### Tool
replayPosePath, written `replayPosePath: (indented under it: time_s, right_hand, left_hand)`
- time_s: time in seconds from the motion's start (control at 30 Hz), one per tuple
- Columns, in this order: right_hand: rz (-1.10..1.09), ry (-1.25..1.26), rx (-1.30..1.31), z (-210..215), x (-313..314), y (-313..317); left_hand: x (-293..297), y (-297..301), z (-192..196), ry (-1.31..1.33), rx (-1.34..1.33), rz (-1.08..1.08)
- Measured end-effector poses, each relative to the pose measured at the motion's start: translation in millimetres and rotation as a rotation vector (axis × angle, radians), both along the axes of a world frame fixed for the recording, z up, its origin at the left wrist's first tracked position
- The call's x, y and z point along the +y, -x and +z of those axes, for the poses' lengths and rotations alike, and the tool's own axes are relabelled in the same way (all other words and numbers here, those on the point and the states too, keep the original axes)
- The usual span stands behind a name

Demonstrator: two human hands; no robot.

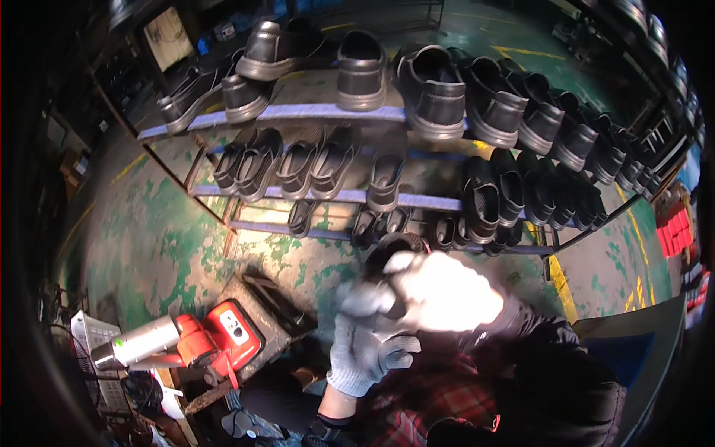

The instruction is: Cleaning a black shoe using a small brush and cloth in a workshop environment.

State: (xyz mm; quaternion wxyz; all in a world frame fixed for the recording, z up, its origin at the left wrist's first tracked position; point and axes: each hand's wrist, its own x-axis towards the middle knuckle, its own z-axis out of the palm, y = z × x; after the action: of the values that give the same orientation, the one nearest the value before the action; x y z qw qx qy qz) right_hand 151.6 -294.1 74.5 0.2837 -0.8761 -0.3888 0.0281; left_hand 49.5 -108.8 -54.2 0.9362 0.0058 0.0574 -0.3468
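Note:
My left hand [365,354], in a grey knit glove, comes up from the lower edge with its fingers curled against a black shoe [395,249]. My right hand [450,290], gloved and washed out white by bright light, closes on the same shoe from the right. Motion smears the fingers of both hands, and the gloves hide much of the shoe. Its dark opening shows just above them, in front of the rack.
A metal rack with blue-covered bars [298,112] stands ahead, bearing several black shoes [436,97] on tiers. At the lower left, a red and silver heat-gun-like tool [231,335] sits on a stand. Red stacked items [674,231] lie far right. The green floor [141,253] is worn.

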Motion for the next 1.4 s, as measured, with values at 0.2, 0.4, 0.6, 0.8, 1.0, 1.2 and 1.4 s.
replayPosePath:
  time_s: [0.2,0.4,0.6,0.8,1.0,1.2,1.4]
  right_hand:
    - [0.072,-0.456,0.328,-66.1,-62.0,-111.4]
    - [-0.171,0.282,-0.099,-152.0,-97.4,-175.7]
    - [-0.381,-0.071,-0.224,-169.0,-111.3,-130.2]
    - [-0.697,0.476,-0.176,-187.6,-184.2,-92.2]
    - [-0.641,0.392,-0.101,-177.9,-177.3,-70.9]
    - [-0.478,0.321,-0.494,-56.8,-91.8,7.6]
    - [0.025,-0.177,-0.061,-57.4,-2.4,52.5]
  left_hand:
    - [5.2,1.3,-9.1,-0.121,0.055,0.152]
    - [31.9,22.7,-28.8,-0.312,0.19,0.303]
    - [55.2,65.1,-50.3,-0.46,0.301,0.484]
    - [65.0,95.9,-73.6,-0.212,0.389,0.548]
    - [48.9,83.9,-77.7,-0.172,0.313,0.43]
    - [23.0,58.4,-51.3,-0.265,0.162,0.208]
    - [3.8,41.4,-13.4,-0.35,-0.051,0.387]
